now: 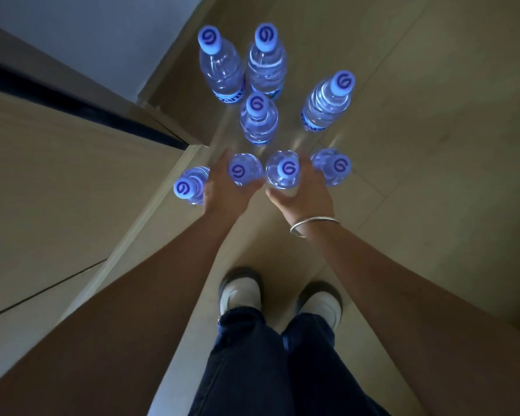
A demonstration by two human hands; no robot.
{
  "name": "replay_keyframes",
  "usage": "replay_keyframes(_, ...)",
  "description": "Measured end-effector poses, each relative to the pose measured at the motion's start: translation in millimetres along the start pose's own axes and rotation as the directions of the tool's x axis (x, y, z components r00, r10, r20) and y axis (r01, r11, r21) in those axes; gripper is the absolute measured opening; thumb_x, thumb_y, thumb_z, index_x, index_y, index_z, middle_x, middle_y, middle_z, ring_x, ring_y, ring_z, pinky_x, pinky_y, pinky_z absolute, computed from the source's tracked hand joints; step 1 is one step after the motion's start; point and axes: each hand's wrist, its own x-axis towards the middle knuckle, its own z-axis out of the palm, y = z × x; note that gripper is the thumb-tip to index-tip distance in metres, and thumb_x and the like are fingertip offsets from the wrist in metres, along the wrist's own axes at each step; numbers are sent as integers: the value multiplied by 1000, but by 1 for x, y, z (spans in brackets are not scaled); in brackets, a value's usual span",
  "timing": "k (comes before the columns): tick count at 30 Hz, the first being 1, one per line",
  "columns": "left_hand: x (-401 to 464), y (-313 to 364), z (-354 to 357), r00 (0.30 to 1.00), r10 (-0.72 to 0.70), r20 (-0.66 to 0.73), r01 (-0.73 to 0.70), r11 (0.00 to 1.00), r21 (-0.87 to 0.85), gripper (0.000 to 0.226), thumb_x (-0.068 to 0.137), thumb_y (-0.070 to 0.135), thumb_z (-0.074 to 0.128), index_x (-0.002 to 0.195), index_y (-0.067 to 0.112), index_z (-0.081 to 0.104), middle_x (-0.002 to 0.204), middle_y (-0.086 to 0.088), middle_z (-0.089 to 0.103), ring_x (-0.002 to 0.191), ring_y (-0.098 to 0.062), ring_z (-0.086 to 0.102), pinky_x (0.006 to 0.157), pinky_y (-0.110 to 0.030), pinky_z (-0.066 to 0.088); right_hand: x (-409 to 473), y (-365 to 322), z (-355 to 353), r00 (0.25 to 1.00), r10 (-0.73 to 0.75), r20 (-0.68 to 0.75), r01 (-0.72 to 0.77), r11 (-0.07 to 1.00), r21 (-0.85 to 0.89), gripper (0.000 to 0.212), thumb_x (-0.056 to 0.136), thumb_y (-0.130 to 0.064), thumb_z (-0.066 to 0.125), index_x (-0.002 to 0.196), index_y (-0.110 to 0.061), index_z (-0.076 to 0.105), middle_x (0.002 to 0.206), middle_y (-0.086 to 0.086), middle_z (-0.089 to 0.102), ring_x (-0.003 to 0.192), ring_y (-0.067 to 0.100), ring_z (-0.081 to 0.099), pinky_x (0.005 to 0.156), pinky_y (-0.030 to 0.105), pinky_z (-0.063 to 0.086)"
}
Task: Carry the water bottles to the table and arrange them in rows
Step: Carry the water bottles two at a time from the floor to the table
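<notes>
1. The fingers of the left hand [222, 190] are hidden between two bottles; whether they are spread or pressed together cannot be told. The thumb is seen curled round the front of the inner-left bottle [243, 173], and the far-left bottle [189, 187] lies against the outer side of the same hand.
2. The fingers of the right hand [305, 195] are likewise hidden between bottles, so their spread cannot be told. The thumb is wrapped round the near side of the inner-right bottle [284, 171], and the far-right bottle [333, 166] is touched by the outer side of that hand.
3. A metal bangle [312, 225] is worn on the right wrist.
4. These four bottles form one line nearest the person, blue caps up.
5. Beyond them, four more bottles stand upright on the tiled floor [433, 145]: a middle bottle [258, 118] just behind the held line, a right bottle [327, 100] apart from it, and a back-left bottle [219, 67] and a back-right bottle [266, 61] close together.
6. A pale wooden cabinet [57, 175] is seen on the left, just beside the far-left bottle.
7. Two shoes [240, 291] and dark trousers [267, 370] are seen below the arms.
</notes>
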Motion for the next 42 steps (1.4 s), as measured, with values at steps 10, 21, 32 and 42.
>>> replay_keyframes(10,-20,10,-13,995,50,84,-52,999,16,49,81,27,71,123,10,52,109,-3,61,95,-15,56,78,-12,41,4,-5,11,984,150,-97,-142,986,83,60,83,-34,65,136,-19,41,133,9,49,120,23,49,89,22,34)
replay_keyframes(21,-148,47,-112,967,-46,252,27,996,80,56,77,33,73,126,14,53,122,-7,60,112,-23,57,95,-33,42,-143,-61,-85,985,-170,13,170,980,-106,55,76,-15,73,124,4,52,132,23,49,121,34,49,100,29,30)
replay_keyframes(32,-315,142,-288,998,-59,-21,53,972,-228,24,77,15,74,98,17,61,88,-12,61,79,-26,55,67,-19,38,-296,-213,-212,822,-532,205,554,830,-63,38,74,-10,70,109,4,60,105,19,65,97,34,61,80,19,36)
replay_keyframes(42,-487,175,-425,924,-117,-364,-56,900,-432,20,70,32,73,64,32,54,64,14,57,65,-6,49,64,-20,41,-440,-373,-243,462,-801,381,851,522,66,20,71,-4,71,89,-1,64,81,18,66,77,33,61,69,29,41)
